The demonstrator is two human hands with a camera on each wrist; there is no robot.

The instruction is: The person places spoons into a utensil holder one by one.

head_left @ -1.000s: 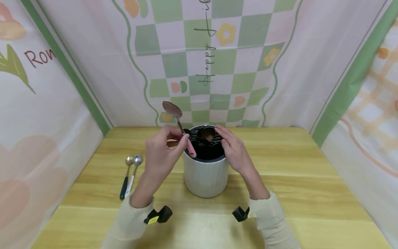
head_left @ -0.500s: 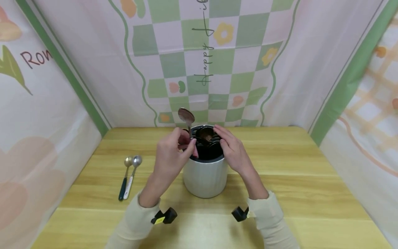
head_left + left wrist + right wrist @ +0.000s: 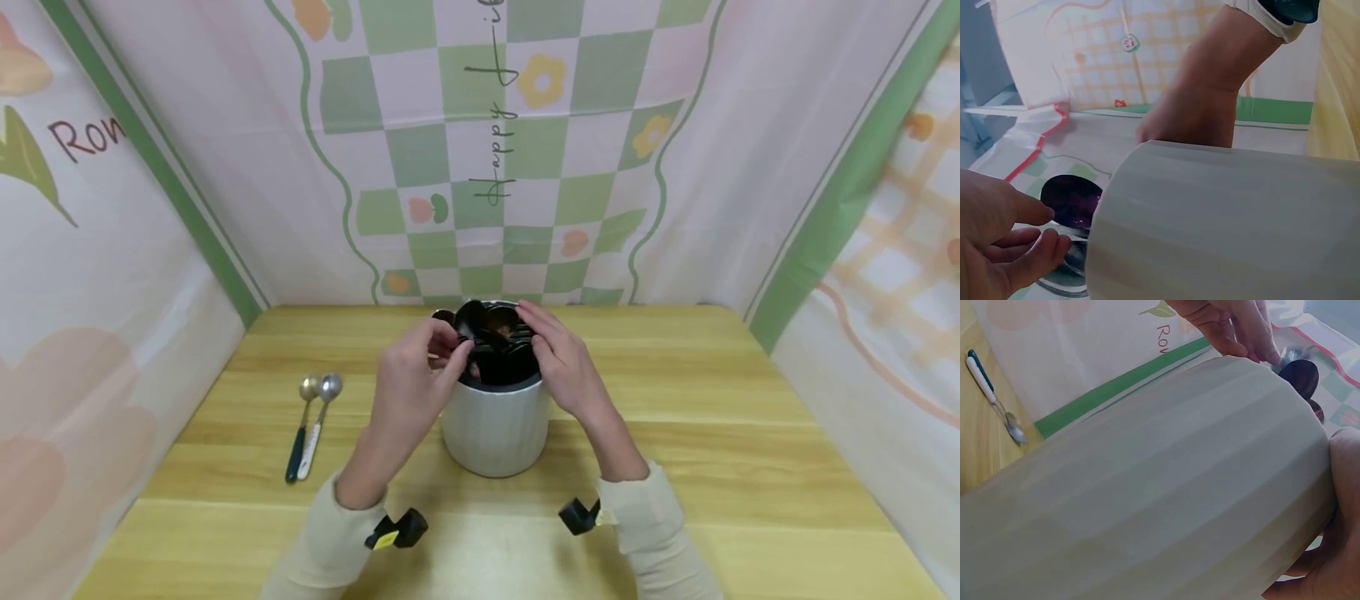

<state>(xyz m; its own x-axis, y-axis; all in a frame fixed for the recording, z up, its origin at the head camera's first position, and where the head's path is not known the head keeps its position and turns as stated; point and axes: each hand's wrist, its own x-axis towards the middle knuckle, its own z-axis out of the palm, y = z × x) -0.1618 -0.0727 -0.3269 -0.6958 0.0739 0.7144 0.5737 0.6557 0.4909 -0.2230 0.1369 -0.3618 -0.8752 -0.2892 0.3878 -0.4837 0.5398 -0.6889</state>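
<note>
A white ribbed utensil holder (image 3: 495,433) with a dark inner rim stands upright, filled with several dark spoons. My left hand (image 3: 408,371) is at its left rim, thumb and fingertips apart with nothing between them. Just beyond those fingertips, a spoon's dark bowl (image 3: 470,319) pokes up among the others. In the left wrist view the spoon bowl (image 3: 1071,199) overlaps the index fingertip, and the holder hides the handle. My right hand (image 3: 566,362) rests along the right rim, fingers nearly straight and thumb on the near side.
Left of the holder, two small spoons lie side by side on the wooden table (image 3: 675,417): one with a dark green handle (image 3: 296,454), the other with a white handle (image 3: 310,452). A printed cloth (image 3: 487,150) hangs behind, with more cloth at both sides.
The pink-handled spoon, held above the rim by my left hand, has gone handle-first down into the holder and been let go. My left hand moved slightly right; my right hand stayed put.
</note>
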